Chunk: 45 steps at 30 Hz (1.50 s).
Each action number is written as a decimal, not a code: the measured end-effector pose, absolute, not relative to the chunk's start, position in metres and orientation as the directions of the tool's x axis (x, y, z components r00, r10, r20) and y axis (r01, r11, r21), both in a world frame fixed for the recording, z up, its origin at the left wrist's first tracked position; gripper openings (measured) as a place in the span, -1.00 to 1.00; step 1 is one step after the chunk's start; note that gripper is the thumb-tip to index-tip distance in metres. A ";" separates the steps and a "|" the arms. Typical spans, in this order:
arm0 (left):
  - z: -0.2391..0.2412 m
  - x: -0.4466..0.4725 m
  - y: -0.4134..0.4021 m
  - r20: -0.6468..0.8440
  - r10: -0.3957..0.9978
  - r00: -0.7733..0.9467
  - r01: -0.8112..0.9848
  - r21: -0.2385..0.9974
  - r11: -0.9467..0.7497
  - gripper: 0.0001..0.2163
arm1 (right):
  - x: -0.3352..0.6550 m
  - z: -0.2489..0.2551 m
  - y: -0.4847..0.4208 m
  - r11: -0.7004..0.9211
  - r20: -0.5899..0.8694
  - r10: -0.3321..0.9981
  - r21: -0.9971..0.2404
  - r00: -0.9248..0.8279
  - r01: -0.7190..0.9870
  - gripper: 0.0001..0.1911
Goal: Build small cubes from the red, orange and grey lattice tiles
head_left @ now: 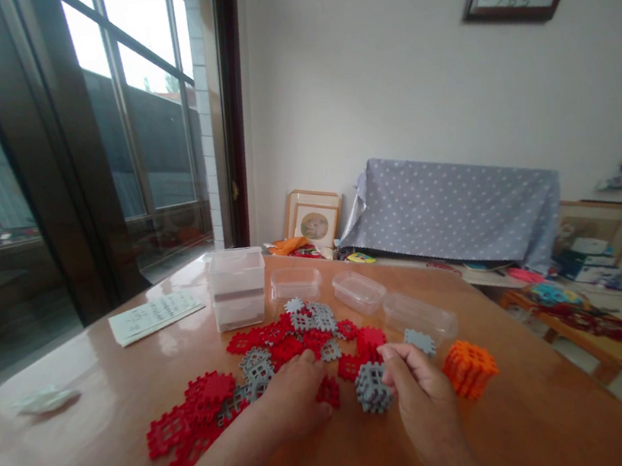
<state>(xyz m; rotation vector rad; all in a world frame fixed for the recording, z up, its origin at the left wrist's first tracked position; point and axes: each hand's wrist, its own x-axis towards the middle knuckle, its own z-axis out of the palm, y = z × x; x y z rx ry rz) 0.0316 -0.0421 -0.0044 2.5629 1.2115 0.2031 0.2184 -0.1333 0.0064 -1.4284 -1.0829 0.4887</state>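
My left hand (300,392) reaches over a loose pile of red plastic building plates (215,391) and grey building plates (256,366), both notched at the edges and latticed. Its fingers lie stretched forward, thumb apart, with a red plate (329,392) beside them. Closed in a pinch, my right hand (421,384) is at a neat stack of grey plates (372,389). The fingertips are at the stack's upper right edge; what they pinch is hidden. A lone grey plate (419,341) lies just behind that hand, and a stack of orange plates (470,369) stands to its right.
Behind the pile are a clear lidded box (238,284) and shallow clear trays (359,292), (420,315). A written paper (157,316) and a crumpled white wrapper (47,399) lie on the left of the wooden table (110,419). A dotted cloth (459,207) covers something beyond.
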 end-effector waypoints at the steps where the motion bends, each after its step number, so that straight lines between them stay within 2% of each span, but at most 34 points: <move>1: -0.005 0.031 -0.042 0.006 0.773 0.634 0.728 0.332 -0.600 -0.61 | 0.218 0.007 -0.134 0.152 0.301 0.828 -0.933 0.473 0.326 -0.55; 9: -0.010 0.025 -0.037 0.005 0.760 0.650 0.696 0.397 -0.598 -0.69 | 0.217 0.006 -0.134 0.144 0.295 0.837 -0.931 0.461 0.336 -0.56; 15: 0.006 0.029 -0.040 0.263 0.715 0.648 0.519 0.535 -0.667 -0.67 | 0.216 0.003 -0.132 0.178 0.303 0.851 -0.935 0.429 0.307 -0.58; 22: 0.019 0.034 -0.053 0.447 0.674 0.588 0.366 0.596 -0.715 -0.44 | 0.214 -0.009 -0.128 0.163 0.277 0.879 -0.940 0.388 0.301 -0.57; 32: 0.016 0.038 -0.054 0.478 0.664 0.575 0.350 0.589 -0.728 -0.42 | 0.220 -0.001 -0.128 0.155 0.244 0.864 -0.961 0.441 0.229 -0.53; 38: 0.007 0.035 -0.038 0.516 0.704 0.489 0.416 0.571 -0.708 -0.58 | 0.243 0.004 -0.121 0.198 0.228 0.731 -0.973 0.643 0.121 -0.57; 45: 0.003 0.035 -0.023 0.473 0.732 0.490 0.442 0.589 -0.677 -0.67 | 0.262 -0.004 -0.108 0.224 0.142 0.680 -0.974 0.719 -0.020 -0.66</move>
